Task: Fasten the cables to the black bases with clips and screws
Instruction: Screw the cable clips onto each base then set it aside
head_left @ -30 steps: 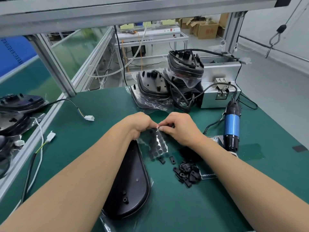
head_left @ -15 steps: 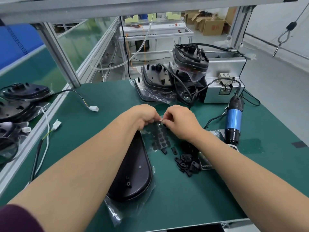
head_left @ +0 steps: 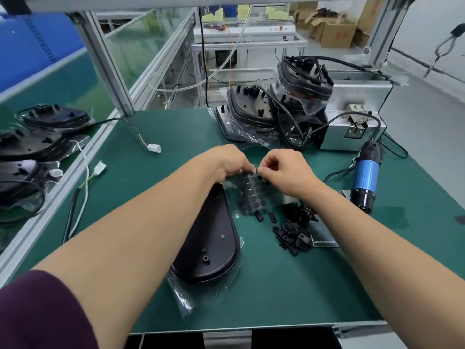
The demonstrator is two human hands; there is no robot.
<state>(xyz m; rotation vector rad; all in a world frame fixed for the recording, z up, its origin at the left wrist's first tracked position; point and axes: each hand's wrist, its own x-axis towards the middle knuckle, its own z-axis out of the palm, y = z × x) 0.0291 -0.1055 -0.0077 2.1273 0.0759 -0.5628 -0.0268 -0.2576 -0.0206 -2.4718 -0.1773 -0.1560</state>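
Now: right grip (head_left: 286, 170) pinched on small black dot (head_left: 258, 170) at top edge of clear pad sheet (head_left: 251, 195); left grip (head_left: 226, 162) pinches same edge just beside it. Peel slowly at low angle, left steadying backing (sheet looks flimsy, likely to curl). Black base (head_left: 214, 238) lies flat under left forearm, beside sheet. Clips (head_left: 292, 235) heaped under right wrist; loose cable (head_left: 154, 147) well apart at left; screwdriver (head_left: 366, 177) at right on surface (head_left: 276, 285). Mind wrist near clips.

Green bench (head_left: 156, 187), aluminium frame (head_left: 105, 64), cardboard boxes (head_left: 337, 34) behind.
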